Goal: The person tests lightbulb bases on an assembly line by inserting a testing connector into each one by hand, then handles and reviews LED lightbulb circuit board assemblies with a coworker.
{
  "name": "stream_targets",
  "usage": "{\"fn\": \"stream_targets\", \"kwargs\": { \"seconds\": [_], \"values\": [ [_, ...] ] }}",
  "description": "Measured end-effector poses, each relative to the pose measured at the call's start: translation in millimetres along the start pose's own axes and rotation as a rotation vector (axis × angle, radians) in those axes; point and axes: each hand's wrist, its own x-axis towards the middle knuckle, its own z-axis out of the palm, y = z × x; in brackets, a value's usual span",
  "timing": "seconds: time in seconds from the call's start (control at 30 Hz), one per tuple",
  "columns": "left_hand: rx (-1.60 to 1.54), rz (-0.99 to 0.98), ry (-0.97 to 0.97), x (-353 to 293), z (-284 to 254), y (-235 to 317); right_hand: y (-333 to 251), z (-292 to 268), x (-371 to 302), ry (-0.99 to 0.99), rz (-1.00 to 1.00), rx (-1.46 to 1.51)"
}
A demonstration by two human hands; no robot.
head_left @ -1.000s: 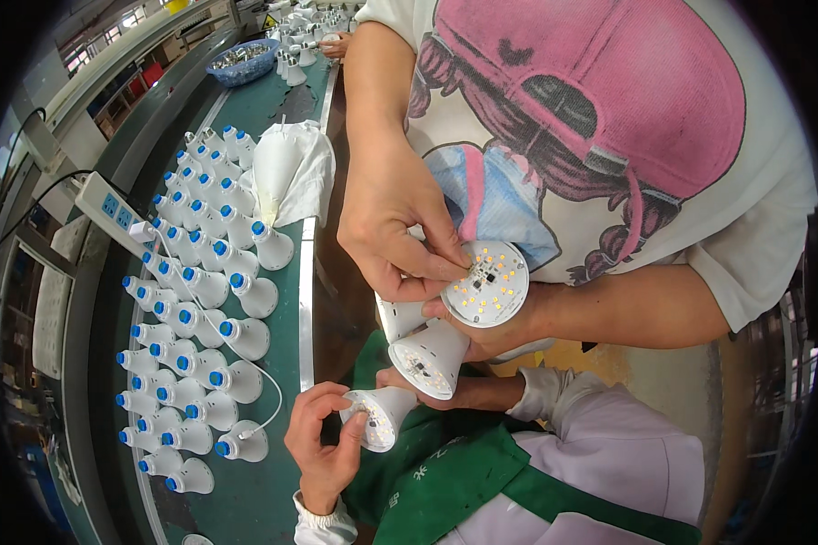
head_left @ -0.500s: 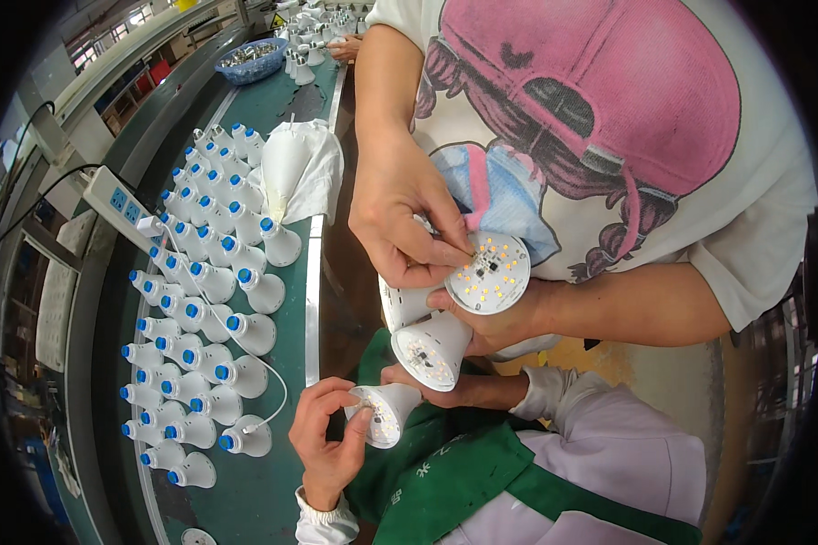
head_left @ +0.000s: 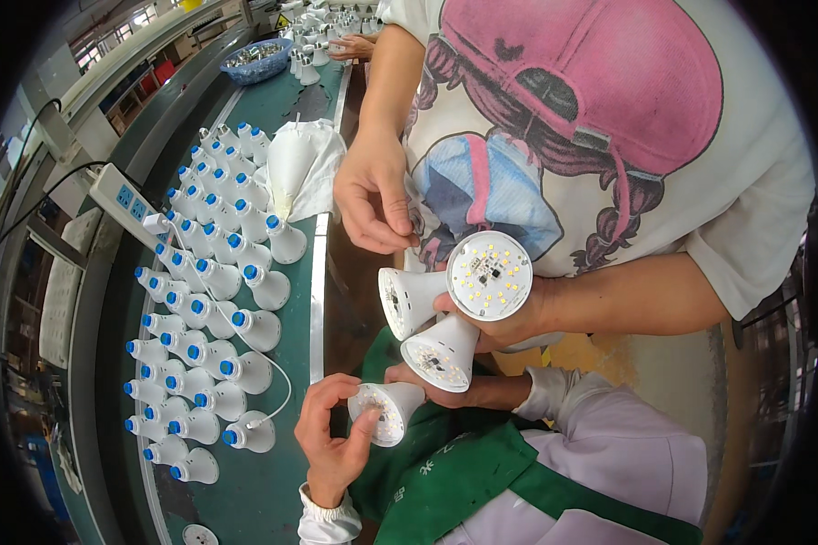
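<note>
In front of the green apron, my right hand (head_left: 445, 389) is closed around the body of a white LED bulb (head_left: 393, 420), whose open face with yellow chips is turned to the left. My left hand (head_left: 332, 431) grips that bulb's face: the thumb presses on the chip board and the forefinger is at the rim. Whether a small part lies under the thumb is hidden. Just above, a co-worker's hand (head_left: 509, 318) holds a cluster of three similar bulbs (head_left: 489, 276), faces outward. The co-worker's other hand (head_left: 377, 204) hovers beside them, its fingertips near each other.
Along the left, a green work surface (head_left: 286, 400) carries rows of white bulb housings (head_left: 245, 371) with blue tips. A white cable and power strip (head_left: 123, 204) run beside them. Farther up are a white cloth (head_left: 318, 173) and a blue basket (head_left: 254, 64) of metal parts.
The co-worker's upper hand has drawn back from the chip board, and the bulb cluster has turned, showing the third bulb more fully. My two hands and their bulb have barely moved.
</note>
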Motion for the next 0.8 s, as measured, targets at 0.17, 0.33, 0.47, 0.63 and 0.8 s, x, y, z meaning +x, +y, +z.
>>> {"fn": "stream_targets", "kwargs": {
  "seconds": [0.17,0.33,0.47,0.63,0.8],
  "values": [
    [-0.081,-0.025,0.03,1,2,4,-4,0,-2,0.062,0.179,0.158],
    [-0.028,-0.109,-0.047,3,1,1,-10,0,-2,0.165,0.16,0.051],
    [-0.044,-0.103,-0.068,4,-1,-1,-19,1,-2,0.199,0.239,0.109],
    [-0.198,-0.182,-0.059,4,2,2,-34,3,-1,0.08,0.19,0.097],
    [-0.405,-0.179,-0.054,6,-2,2,-27,-3,3,-0.156,0.098,0.25]
  ]
}}
